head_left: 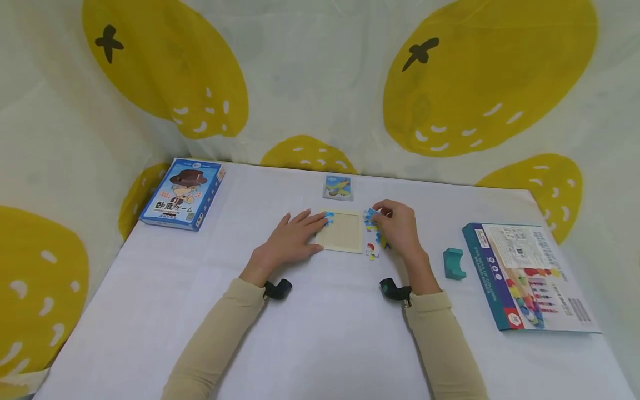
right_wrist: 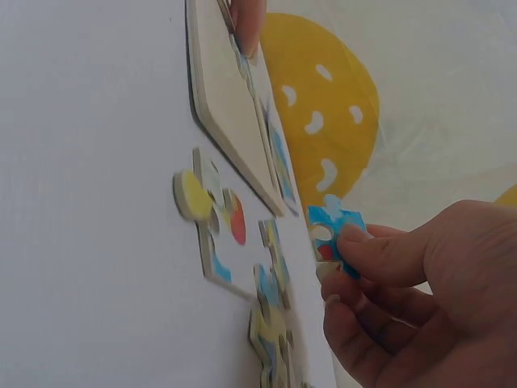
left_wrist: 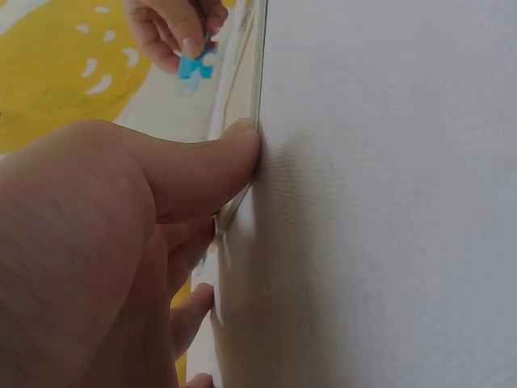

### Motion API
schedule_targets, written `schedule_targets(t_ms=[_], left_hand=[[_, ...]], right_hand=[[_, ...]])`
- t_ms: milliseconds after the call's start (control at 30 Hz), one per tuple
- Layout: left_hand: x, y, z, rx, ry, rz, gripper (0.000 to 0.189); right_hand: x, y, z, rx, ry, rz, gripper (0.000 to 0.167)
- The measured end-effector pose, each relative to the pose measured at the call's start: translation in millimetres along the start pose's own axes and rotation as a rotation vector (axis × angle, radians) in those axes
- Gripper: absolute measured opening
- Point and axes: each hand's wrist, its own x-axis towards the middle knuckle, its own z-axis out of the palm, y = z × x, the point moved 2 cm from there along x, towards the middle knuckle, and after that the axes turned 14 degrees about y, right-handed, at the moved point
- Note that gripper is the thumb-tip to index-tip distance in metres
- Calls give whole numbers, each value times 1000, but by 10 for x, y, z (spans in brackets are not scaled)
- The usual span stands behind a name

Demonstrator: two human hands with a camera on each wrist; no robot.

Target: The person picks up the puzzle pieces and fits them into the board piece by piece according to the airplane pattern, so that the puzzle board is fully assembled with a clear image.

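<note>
My right hand (head_left: 398, 225) pinches a blue jigsaw piece (right_wrist: 327, 220) with a touch of red between thumb and fingers, just right of a pale wooden puzzle tray (head_left: 345, 236). Spread fingers of my left hand (head_left: 287, 240) lie over the tray's left side, and the thumb presses its edge in the left wrist view. By those fingertips, a blue piece (head_left: 330, 219) sits in the tray's upper left corner. Several loose jigsaw pieces (right_wrist: 238, 271) lie on the white cloth along the tray's right side, partly under my right hand.
Behind the tray lies a small picture puzzle (head_left: 338, 188) with a yellow plane. A blue game box (head_left: 181, 194) stands back left. To the right are a teal notched block (head_left: 453, 264) and a large flat box (head_left: 537, 278). A lemon-print curtain (head_left: 315, 72) hangs behind.
</note>
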Motion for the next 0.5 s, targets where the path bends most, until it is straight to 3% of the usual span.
schedule_targets(t_ms=[233, 500], left_hand=[[-4, 2, -20, -8, 19, 34, 66], [-5, 0, 13, 20, 19, 23, 66]], right_hand=[[-12, -139, 128, 28, -79, -26, 19], [-22, -205, 365, 55, -154, -28, 17]])
